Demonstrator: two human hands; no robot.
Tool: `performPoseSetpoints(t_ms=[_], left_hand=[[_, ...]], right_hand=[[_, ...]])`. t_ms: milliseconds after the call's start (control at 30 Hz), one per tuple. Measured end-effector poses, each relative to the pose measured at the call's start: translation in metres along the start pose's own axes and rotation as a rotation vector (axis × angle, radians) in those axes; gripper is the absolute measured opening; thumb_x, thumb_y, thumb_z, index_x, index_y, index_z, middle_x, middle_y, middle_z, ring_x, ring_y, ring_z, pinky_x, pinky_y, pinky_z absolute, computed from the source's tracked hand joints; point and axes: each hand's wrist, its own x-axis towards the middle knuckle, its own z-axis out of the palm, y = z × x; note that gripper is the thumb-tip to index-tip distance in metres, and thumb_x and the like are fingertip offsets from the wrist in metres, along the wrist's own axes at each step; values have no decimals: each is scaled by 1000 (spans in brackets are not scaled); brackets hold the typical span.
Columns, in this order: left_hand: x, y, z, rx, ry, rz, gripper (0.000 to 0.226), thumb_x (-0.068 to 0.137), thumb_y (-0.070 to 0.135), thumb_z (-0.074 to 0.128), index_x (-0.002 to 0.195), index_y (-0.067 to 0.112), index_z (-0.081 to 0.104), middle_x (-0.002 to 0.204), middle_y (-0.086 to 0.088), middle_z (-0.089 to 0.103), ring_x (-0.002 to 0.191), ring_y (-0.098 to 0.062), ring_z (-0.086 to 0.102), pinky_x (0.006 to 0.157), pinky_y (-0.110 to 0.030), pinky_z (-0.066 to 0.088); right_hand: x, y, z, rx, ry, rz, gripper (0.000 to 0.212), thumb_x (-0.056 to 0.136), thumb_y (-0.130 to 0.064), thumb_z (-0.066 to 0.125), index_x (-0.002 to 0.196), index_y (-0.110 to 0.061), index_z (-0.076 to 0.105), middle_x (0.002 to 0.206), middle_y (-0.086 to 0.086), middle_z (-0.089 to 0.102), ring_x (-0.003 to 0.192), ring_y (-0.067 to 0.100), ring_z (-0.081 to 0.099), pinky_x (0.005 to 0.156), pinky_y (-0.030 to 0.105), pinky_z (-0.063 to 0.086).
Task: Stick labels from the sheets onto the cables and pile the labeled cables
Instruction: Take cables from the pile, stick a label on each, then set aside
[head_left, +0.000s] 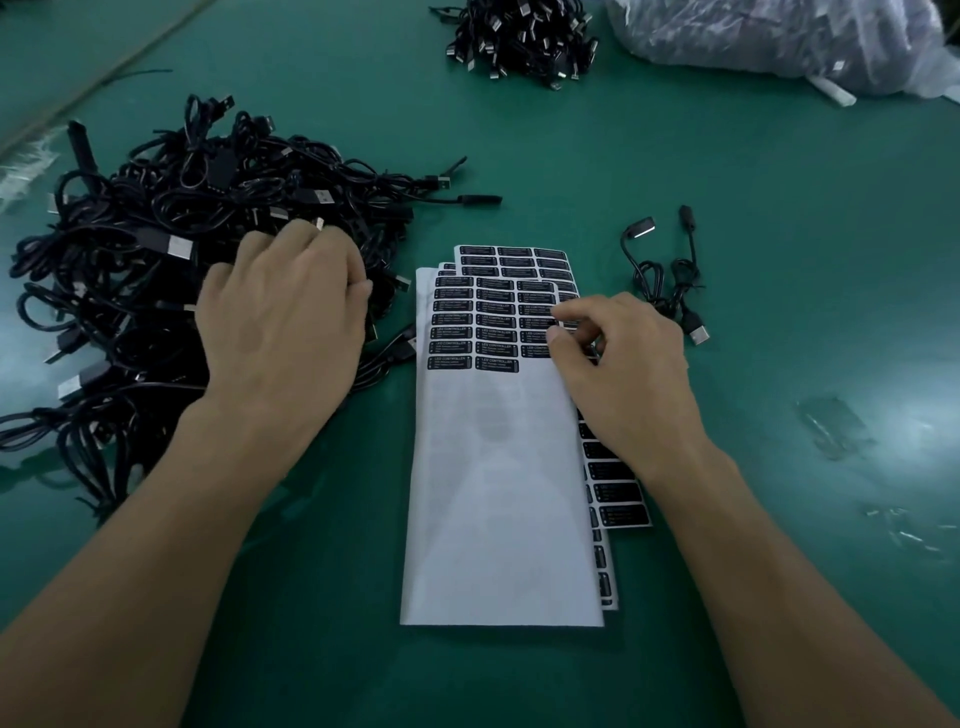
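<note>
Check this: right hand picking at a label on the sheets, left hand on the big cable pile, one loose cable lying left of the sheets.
Not quite: in the head view the loose cable lies right of the sheets, not left.

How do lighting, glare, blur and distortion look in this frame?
Head view: dim, bluish light; pale glare on the table at right; left hand slightly motion-blurred over the cables; print on the labels soft, only partly readable; wide-angle stretch enlarges the forearms at the lower edge.
</note>
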Motion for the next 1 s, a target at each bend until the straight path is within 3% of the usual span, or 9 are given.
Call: performPoseSetpoints(t_ms=[100, 167, 333, 467, 600, 800, 900, 1000], left_hand=[[2, -1, -1, -23, 12, -63, 26, 92, 33, 69, 107, 16, 55, 96, -4, 65, 91, -33, 61, 71, -45, 43], [2, -3, -1, 8, -56, -82, 38, 90, 37, 71, 119, 15, 58, 107, -8, 67, 101, -36, 62, 80, -51, 47], [1, -3, -2, -11, -76, -90, 28, 93, 30, 69, 117, 16, 67, 108, -9, 67, 102, -37, 62, 88, -54, 45], [2, -1, -6, -76, 38, -62, 19, 95, 28, 66, 111, 19, 70, 107, -9, 67, 101, -39, 60, 84, -53, 46], [-1, 3, -8, -81, 163, 91, 14, 98, 26, 63, 110, 20, 67, 105, -9, 59, 101, -37, 48, 84, -49, 38], [2, 12, -10, -157, 507, 183, 20, 105, 18, 55, 99, 6, 70, 99, -16, 63, 92, -44, 54, 82, -31, 31], [2, 15, -9, -192, 602, 188, 23, 105, 17, 54, 96, 0, 67, 96, -21, 62, 91, -45, 55, 85, -28, 28], [1, 17, -7, -304, 578, 201, 22, 105, 15, 49, 97, -3, 58, 97, -28, 58, 95, -36, 48, 84, -28, 33]], right_hand=[[0, -1, 0, 13, 0, 5, 18, 94, -23, 62, 109, -19, 73, 83, -6, 59, 88, 19, 56, 84, 36, 48], [-1, -1, 0, 16, 0, 9, 18, 94, -23, 63, 108, -19, 73, 83, -5, 60, 88, 19, 57, 84, 38, 49], [-2, -2, 0, 25, 2, 15, 17, 94, -22, 62, 108, -20, 73, 86, -5, 61, 88, 19, 58, 83, 40, 50], [-2, -3, 0, 28, -12, 17, 18, 95, -23, 62, 108, -20, 73, 86, -5, 61, 90, 20, 58, 86, 35, 48], [-1, -5, 1, 28, -14, 10, 16, 95, -29, 63, 105, -20, 73, 85, -3, 59, 87, 19, 56, 81, 29, 43], [0, -6, 3, 19, -23, 2, 19, 95, -32, 63, 106, -20, 73, 86, 0, 60, 88, 20, 55, 76, 21, 31], [-1, -6, 3, 38, -46, 5, 20, 95, -34, 63, 108, -21, 72, 87, 0, 59, 89, 20, 55, 80, 27, 40], [-1, -5, 2, 43, -33, -11, 25, 94, -34, 65, 113, -20, 71, 89, 0, 59, 92, 20, 55, 85, 32, 45]])
